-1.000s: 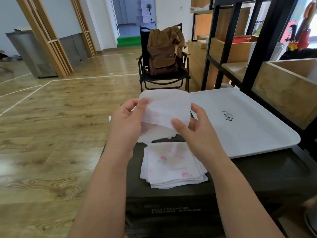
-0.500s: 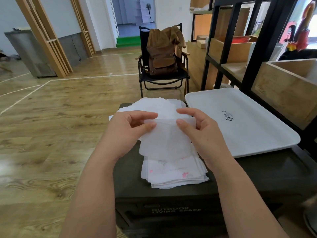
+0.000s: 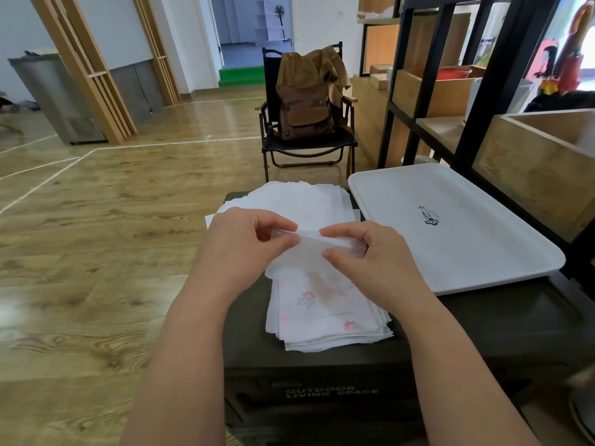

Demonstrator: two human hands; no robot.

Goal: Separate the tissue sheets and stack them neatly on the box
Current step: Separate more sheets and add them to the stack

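A thin white tissue sheet (image 3: pixel 307 252) hangs between my hands above the dark green box (image 3: pixel 483 326). My left hand (image 3: pixel 240 249) pinches its upper left edge between thumb and fingers. My right hand (image 3: pixel 370 262) pinches the upper right edge the same way. Below the sheet, on the near part of the box lid, lies a stack of tissues (image 3: pixel 325 317) with pink flower prints on top. A looser pile of white tissue sheets (image 3: pixel 296 201) lies on the far part of the lid, behind my hands.
A white tray (image 3: pixel 457 226) rests on the right half of the box. A black shelf frame with wooden crates (image 3: pixel 544 162) stands to the right. A folding chair with a brown backpack (image 3: pixel 306 104) stands beyond the box. Wooden floor lies to the left.
Both hands have come down with the sheet, from chest height to just above the printed stack. The fingers moved closer together along the sheet's top edge.
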